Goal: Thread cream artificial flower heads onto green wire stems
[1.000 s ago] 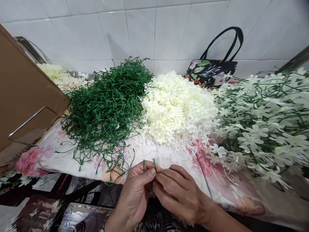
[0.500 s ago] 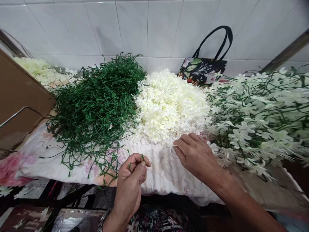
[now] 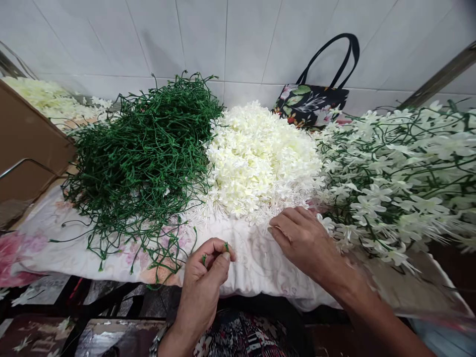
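Observation:
My left hand (image 3: 208, 270) is closed over the cloth, thumb and forefinger pinching a green plastic flower stem (image 3: 226, 246) whose tip sticks up between them. Another green tip shows by the curled fingers. At the front edge of a heap of white artificial flower heads (image 3: 260, 158), my right hand (image 3: 299, 235) is bent downward with its fingers drawn together. Its fingertips are out of sight, so anything in them is hidden. A tangled pile of green stems (image 3: 148, 144) lies left of the flower heads.
Finished white flowers on stems (image 3: 394, 183) are heaped at the right. A black floral bag (image 3: 312, 105) leans on the tiled wall (image 3: 245, 44). A cardboard box (image 3: 29, 144) stands at the left. Floral cloth (image 3: 238, 270) covers the work surface.
The view has shifted slightly. My left hand sits a little farther right, still pinching the stem. My right hand stays by the flower heads in nearly the same pose.

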Demonstrator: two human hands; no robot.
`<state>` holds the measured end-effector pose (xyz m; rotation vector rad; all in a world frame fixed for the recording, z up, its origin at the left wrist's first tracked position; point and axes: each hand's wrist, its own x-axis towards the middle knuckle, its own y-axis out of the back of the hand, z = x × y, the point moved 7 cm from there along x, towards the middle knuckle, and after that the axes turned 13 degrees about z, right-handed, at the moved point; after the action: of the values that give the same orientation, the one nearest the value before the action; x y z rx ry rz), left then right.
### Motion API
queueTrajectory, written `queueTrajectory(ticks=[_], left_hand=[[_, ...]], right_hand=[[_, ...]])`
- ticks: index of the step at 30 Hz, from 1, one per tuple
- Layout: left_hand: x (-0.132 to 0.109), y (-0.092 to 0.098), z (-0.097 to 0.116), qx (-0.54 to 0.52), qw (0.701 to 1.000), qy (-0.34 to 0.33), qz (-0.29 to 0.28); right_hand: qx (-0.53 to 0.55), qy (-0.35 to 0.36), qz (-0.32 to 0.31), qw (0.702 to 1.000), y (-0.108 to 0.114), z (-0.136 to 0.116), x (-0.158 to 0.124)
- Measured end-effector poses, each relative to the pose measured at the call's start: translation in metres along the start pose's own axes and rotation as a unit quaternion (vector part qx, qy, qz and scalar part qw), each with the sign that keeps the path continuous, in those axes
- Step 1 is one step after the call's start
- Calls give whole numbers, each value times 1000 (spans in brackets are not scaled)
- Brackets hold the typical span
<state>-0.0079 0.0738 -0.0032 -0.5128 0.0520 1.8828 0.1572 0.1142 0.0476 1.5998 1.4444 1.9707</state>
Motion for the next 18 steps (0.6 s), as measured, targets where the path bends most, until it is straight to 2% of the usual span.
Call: queueTrajectory(ticks=[4,10,18], left_hand=[[-1,-7,-1,11,1000,0,-13],[-2,-12,-3,28,999,-8,-14],[-4,-12,-5,40,998,-28,-30]], right_hand=[[20,-18,17,999,6,1,-7],[-8,11,-67,998,0,-6,-12],[72,-10,-91,993,5,-7,-13]])
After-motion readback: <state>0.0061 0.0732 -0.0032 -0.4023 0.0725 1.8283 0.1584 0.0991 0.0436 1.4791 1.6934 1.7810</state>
